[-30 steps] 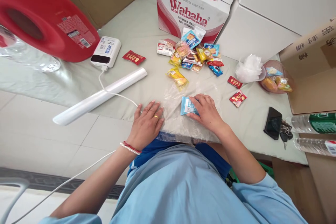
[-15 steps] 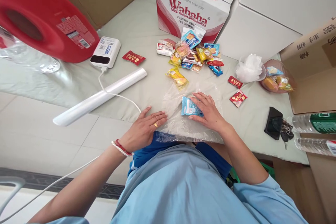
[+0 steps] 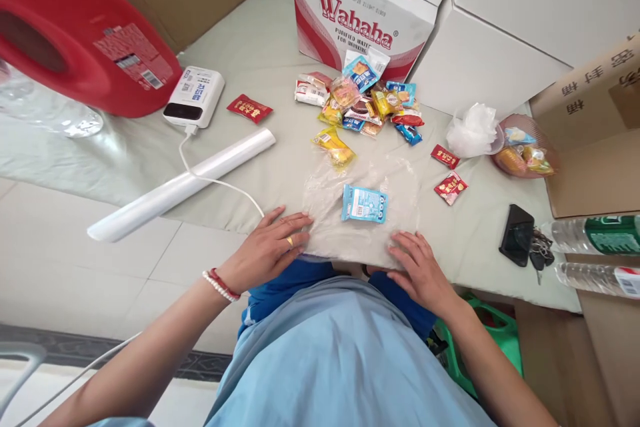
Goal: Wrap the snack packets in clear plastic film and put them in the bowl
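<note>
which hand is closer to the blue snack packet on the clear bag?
Right, narrowly. The right hand lies flat on the clear bag's near edge, below and right of the blue snack packet. The left hand rests at the bag's left edge, farther off.

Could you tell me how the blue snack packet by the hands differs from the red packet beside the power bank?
The blue snack packet lies on the clear plastic sheet; the red packet lies on the bare tabletop. The blue one looks larger and sits nearer both hands. Both lie flat, untouched.
</note>
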A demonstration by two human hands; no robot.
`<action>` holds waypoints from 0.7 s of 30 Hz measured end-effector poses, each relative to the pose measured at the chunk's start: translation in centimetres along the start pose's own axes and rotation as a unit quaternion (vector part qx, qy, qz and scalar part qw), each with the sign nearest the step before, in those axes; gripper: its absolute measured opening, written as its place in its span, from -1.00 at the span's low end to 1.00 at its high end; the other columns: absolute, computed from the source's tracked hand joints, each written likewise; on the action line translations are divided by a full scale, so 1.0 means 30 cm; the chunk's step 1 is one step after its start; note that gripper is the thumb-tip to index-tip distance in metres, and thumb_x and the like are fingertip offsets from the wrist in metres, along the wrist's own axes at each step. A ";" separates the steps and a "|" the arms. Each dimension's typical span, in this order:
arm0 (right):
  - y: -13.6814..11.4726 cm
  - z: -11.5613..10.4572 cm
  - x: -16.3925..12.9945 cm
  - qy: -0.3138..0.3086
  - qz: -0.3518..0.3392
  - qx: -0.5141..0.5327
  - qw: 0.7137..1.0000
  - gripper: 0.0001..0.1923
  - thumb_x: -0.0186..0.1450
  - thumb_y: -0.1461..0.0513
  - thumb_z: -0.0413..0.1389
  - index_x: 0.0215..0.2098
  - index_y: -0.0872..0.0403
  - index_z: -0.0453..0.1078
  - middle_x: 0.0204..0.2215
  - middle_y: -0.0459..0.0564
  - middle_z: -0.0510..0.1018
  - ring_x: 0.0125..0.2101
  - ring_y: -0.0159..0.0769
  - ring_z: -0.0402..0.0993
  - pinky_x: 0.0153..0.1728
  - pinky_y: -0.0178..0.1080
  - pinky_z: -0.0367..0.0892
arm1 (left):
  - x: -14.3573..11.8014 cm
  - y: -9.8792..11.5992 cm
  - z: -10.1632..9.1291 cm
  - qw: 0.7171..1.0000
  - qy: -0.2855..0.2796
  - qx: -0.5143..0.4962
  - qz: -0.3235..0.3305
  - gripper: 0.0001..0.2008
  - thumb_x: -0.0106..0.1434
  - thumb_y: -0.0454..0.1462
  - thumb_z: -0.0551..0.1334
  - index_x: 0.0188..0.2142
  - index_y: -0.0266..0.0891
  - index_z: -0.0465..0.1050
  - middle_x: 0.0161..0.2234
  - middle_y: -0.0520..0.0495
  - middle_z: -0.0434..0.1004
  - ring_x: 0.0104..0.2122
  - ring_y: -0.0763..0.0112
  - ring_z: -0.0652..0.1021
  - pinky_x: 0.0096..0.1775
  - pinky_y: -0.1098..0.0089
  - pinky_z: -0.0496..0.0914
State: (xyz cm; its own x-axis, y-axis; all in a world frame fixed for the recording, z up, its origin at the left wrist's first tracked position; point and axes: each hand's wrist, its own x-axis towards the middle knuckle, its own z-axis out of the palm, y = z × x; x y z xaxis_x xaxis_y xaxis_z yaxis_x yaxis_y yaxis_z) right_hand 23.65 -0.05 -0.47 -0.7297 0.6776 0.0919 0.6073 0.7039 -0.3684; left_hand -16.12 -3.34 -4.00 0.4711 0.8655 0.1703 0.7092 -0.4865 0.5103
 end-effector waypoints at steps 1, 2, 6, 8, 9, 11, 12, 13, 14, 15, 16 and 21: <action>0.007 0.009 -0.006 0.032 0.008 0.012 0.999 -0.64 0.47 0.20 0.09 0.22 -0.07 0.40 0.21 0.18 0.46 0.30 0.05 0.29 0.27 0.34 0.23 | 0.006 0.001 -0.006 1.000 0.011 -0.012 -0.006 -0.77 0.46 -0.23 0.12 -0.03 -0.08 0.54 0.25 -0.13 0.52 0.29 0.23 0.46 0.41 -0.07 0.09; 0.015 0.010 -0.003 0.062 0.017 0.029 0.998 -0.72 0.47 0.24 0.06 0.09 -0.06 0.47 0.14 0.16 0.50 0.24 0.03 0.35 0.22 0.28 0.31 | 0.014 0.003 -0.015 0.999 0.020 -0.027 -0.012 -0.78 0.46 -0.24 0.11 -0.08 -0.09 0.55 0.22 -0.13 0.54 0.26 0.24 0.48 0.39 -0.05 0.13; 0.060 -0.068 0.086 0.108 0.070 0.101 0.987 -0.81 0.48 0.19 0.05 -0.10 -0.05 0.52 -0.04 0.11 0.54 0.03 -0.07 0.50 0.03 0.05 0.47 | 0.075 0.003 -0.062 0.992 0.053 -0.104 -0.040 -0.76 0.45 -0.18 0.10 -0.19 -0.11 0.55 0.11 -0.13 0.63 0.22 0.21 0.52 0.31 0.01 0.32; 0.093 -0.113 0.154 0.106 0.089 0.139 0.981 -0.80 0.48 0.13 0.06 -0.12 -0.03 0.52 -0.10 0.08 0.54 -0.07 -0.13 0.53 -0.02 -0.03 0.47 | 0.117 -0.005 -0.078 0.987 0.068 -0.132 -0.067 -0.76 0.43 -0.13 0.12 -0.19 -0.11 0.55 -0.01 -0.13 0.68 0.18 0.18 0.55 0.25 0.04 0.40; 0.113 -0.127 0.189 0.101 0.098 0.157 0.977 -0.79 0.47 0.11 0.06 -0.14 -0.02 0.52 -0.12 0.06 0.55 -0.11 -0.15 0.54 -0.06 -0.07 0.47 | 0.139 -0.010 -0.082 0.983 0.080 -0.139 -0.084 -0.76 0.42 -0.11 0.13 -0.20 -0.12 0.54 -0.06 -0.14 0.69 0.15 0.16 0.56 0.22 0.06 0.43; 0.158 -0.134 0.255 0.082 0.125 0.182 0.972 -0.77 0.44 0.08 0.08 -0.19 0.01 0.50 -0.17 0.04 0.55 -0.19 -0.20 0.53 -0.17 -0.15 0.45 | 0.180 -0.020 -0.080 0.976 0.106 -0.144 -0.123 -0.73 0.40 -0.06 0.15 -0.24 -0.13 0.53 -0.12 -0.14 0.69 0.10 0.14 0.59 0.16 0.08 0.46; 0.181 -0.128 0.284 0.071 0.144 0.189 0.969 -0.77 0.42 0.08 0.08 -0.21 0.03 0.49 -0.20 0.03 0.55 -0.24 -0.22 0.51 -0.22 -0.18 0.43 | 0.198 -0.023 -0.075 0.972 0.119 -0.143 -0.145 -0.72 0.39 -0.05 0.15 -0.26 -0.14 0.53 -0.13 -0.14 0.69 0.08 0.13 0.60 0.15 0.09 0.47; 0.202 -0.118 0.309 0.057 0.162 0.193 0.966 -0.77 0.40 0.08 0.08 -0.22 0.04 0.49 -0.23 0.02 0.55 -0.28 -0.24 0.49 -0.26 -0.20 0.41 | 0.213 -0.026 -0.069 0.968 0.130 -0.140 -0.165 -0.71 0.38 -0.03 0.15 -0.27 -0.14 0.53 -0.13 -0.14 0.68 0.06 0.13 0.60 0.14 0.09 0.47; 0.219 -0.105 0.330 0.044 0.175 0.197 0.964 -0.77 0.39 0.07 0.09 -0.23 0.04 0.48 -0.25 0.01 0.56 -0.32 -0.26 0.48 -0.28 -0.21 0.40 | 0.225 -0.027 -0.063 0.964 0.138 -0.137 -0.182 -0.70 0.37 -0.02 0.15 -0.28 -0.14 0.52 -0.13 -0.14 0.68 0.05 0.13 0.61 0.14 0.09 0.47; 0.232 -0.092 0.346 0.034 0.181 0.204 0.961 -0.77 0.37 0.07 0.09 -0.22 0.05 0.47 -0.25 0.00 0.57 -0.33 -0.27 0.46 -0.27 -0.21 0.39 | 0.234 -0.028 -0.057 0.961 0.143 -0.136 -0.196 -0.70 0.36 -0.02 0.15 -0.28 -0.14 0.52 -0.13 -0.13 0.68 0.04 0.13 0.61 0.14 0.09 0.46; 0.240 -0.080 0.359 0.025 0.180 0.215 0.960 -0.76 0.37 0.07 0.09 -0.22 0.05 0.47 -0.23 0.00 0.58 -0.33 -0.28 0.46 -0.25 -0.20 0.38 | 0.241 -0.027 -0.052 0.958 0.148 -0.135 -0.206 -0.69 0.35 -0.01 0.15 -0.28 -0.14 0.52 -0.13 -0.12 0.68 0.03 0.13 0.61 0.14 0.09 0.46; 0.231 -0.057 0.382 -0.019 0.187 0.279 0.942 -0.70 0.28 0.01 0.23 -0.16 0.02 0.44 -0.18 -0.05 0.60 -0.43 -0.36 0.35 -0.34 -0.27 0.30 | 0.243 -0.029 -0.033 0.948 0.165 -0.149 -0.227 -0.68 0.34 -0.01 0.14 -0.30 -0.16 0.51 -0.14 -0.14 0.67 -0.01 0.14 0.62 0.13 0.10 0.46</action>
State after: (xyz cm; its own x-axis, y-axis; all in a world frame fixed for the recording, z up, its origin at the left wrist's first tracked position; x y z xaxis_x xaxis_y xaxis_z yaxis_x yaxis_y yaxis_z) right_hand 20.03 12.96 -0.40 -0.5150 0.8404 -0.1689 0.5714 0.1897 -0.7984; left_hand -13.83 3.50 -2.36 -0.0712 0.9918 0.1060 0.5974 -0.0427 0.8008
